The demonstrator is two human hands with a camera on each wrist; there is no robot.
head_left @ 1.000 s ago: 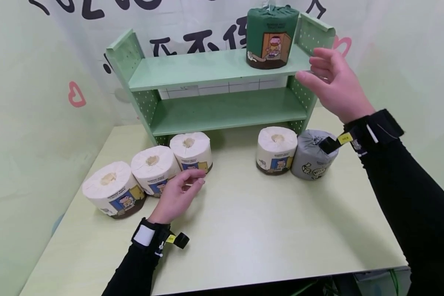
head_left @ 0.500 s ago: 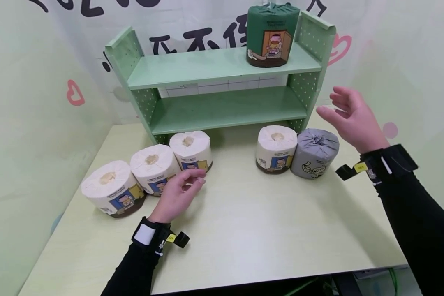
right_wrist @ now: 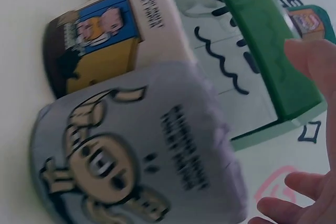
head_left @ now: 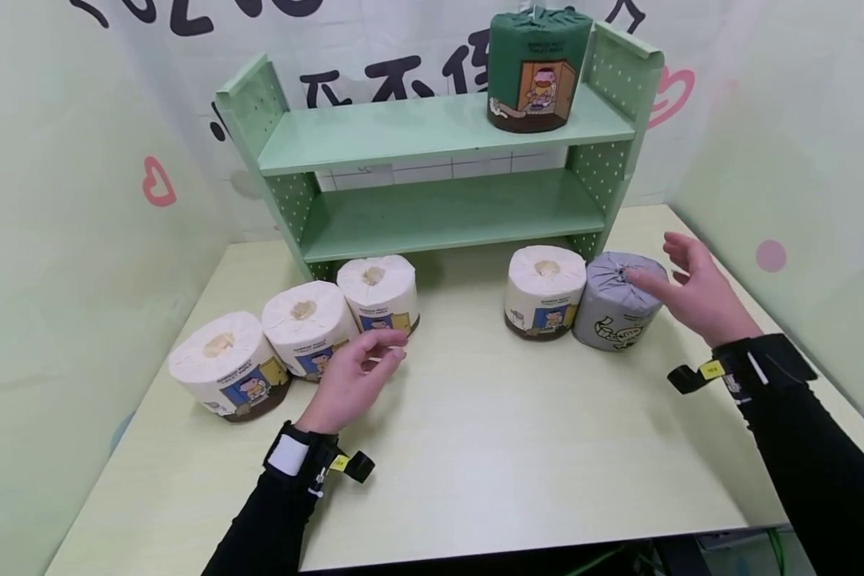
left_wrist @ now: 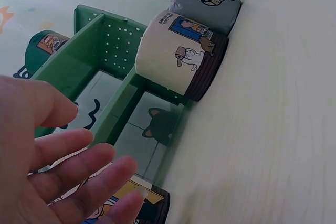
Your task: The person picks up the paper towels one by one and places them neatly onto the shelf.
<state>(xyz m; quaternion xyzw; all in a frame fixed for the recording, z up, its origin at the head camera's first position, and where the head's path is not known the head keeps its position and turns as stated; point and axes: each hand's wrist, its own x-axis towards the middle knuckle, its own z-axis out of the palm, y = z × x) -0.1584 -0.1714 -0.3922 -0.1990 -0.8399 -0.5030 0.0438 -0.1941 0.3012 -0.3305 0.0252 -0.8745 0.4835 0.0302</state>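
My right hand (head_left: 706,296) hovers at the upper right side of a grey-wrapped toilet paper roll (head_left: 618,302), thumb over its top and fingers behind, holding nothing. In the right wrist view the roll (right_wrist: 136,156) stands apart from the thumb and fingers. Touching its left side is a white toilet paper roll (head_left: 545,290). My left hand (head_left: 353,380) hangs loosely, fingers slightly bent and holding nothing, just in front of three white rolls: a near one (head_left: 229,364), a middle one (head_left: 308,328) and a far one (head_left: 379,292).
A green two-tier shelf (head_left: 446,212) stands at the back of the pale table (head_left: 518,448). On its top board, toward the right, sits a green-wrapped toilet paper roll (head_left: 538,72). Walls (head_left: 79,320) flank the table left and right.
My right hand has come down from beside the shelf's top board to the grey toilet paper roll. The left hand and all the rolls have stayed in place.
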